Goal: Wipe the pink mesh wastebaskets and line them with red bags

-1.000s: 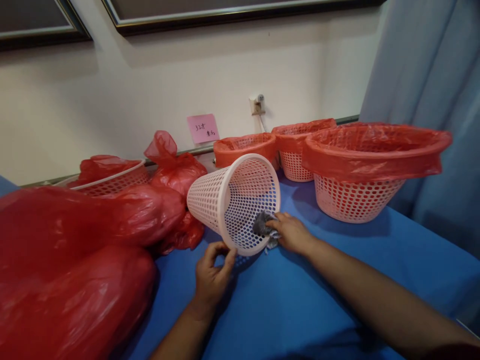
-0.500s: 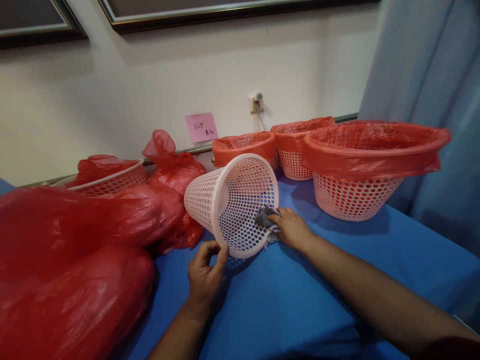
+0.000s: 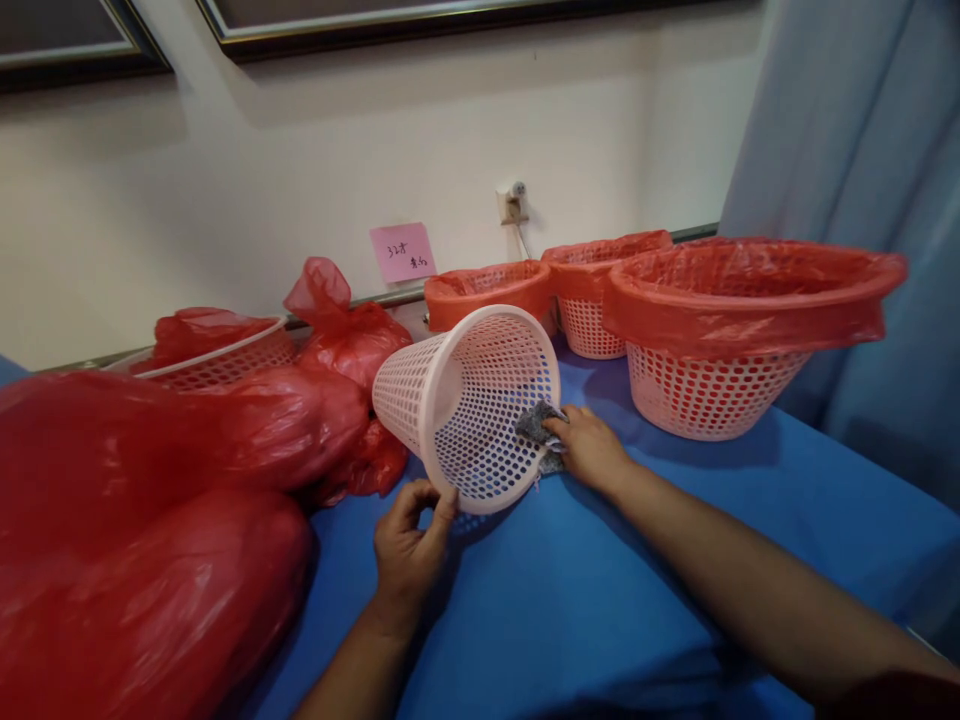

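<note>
A pale pink perforated plastic wastebasket lies tilted on its side, its mouth turned toward me. My left hand pinches the lower left of its rim between thumb and fingers. At the right side of the rim, my right hand is closed on a grey cloth. The cloth is folded over the rim, one part inside the basket and another hanging outside. The fingertips under the cloth are partly hidden.
Red-lined baskets stand on the blue-covered table at right and back. Full red plastic bags fill the left, beside another basket. A pink note and a socket are on the wall.
My right hand and the cloth have shifted slightly up and to the right along the rim. The wastebasket has moved a little to the right. My left hand keeps its hold.
</note>
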Motion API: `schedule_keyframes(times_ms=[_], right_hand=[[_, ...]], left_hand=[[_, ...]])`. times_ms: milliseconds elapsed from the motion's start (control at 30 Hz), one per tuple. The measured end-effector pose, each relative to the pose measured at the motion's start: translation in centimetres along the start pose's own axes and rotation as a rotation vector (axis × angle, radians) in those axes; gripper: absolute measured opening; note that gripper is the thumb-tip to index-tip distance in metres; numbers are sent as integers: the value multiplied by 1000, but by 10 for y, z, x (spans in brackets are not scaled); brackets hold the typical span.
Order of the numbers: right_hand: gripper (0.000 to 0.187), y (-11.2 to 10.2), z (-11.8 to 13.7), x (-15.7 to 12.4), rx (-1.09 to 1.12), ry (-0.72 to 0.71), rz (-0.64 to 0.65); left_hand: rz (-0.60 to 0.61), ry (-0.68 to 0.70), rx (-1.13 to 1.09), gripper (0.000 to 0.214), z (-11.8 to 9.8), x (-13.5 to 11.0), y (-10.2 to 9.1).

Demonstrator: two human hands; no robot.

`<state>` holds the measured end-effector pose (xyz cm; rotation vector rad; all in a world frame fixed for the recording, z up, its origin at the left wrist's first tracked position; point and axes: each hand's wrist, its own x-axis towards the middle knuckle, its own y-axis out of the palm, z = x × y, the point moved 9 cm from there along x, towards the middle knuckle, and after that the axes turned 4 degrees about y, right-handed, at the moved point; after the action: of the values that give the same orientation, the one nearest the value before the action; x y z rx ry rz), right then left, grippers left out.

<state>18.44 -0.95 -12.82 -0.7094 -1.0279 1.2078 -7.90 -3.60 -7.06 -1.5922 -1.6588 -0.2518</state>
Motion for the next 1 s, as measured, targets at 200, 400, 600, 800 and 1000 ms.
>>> schedule_keyframes(times_ms=[200, 400, 600, 800, 1000], right_hand=[[52, 26, 50, -25, 281, -285, 173], [48, 19, 16, -6, 162, -136, 92], [46, 0, -2, -2, 20, -34, 5], [52, 23, 54, -27, 341, -344, 201], [53, 8, -6, 2, 130, -4, 25]], left_hand=[[240, -29, 15, 19, 3, -5, 36], [201, -22, -13, 21, 5, -7, 28], [55, 14, -6, 20, -2, -2, 8], [372, -44, 17, 20, 6, -8, 49], [82, 63, -7, 21, -7, -3, 11]])
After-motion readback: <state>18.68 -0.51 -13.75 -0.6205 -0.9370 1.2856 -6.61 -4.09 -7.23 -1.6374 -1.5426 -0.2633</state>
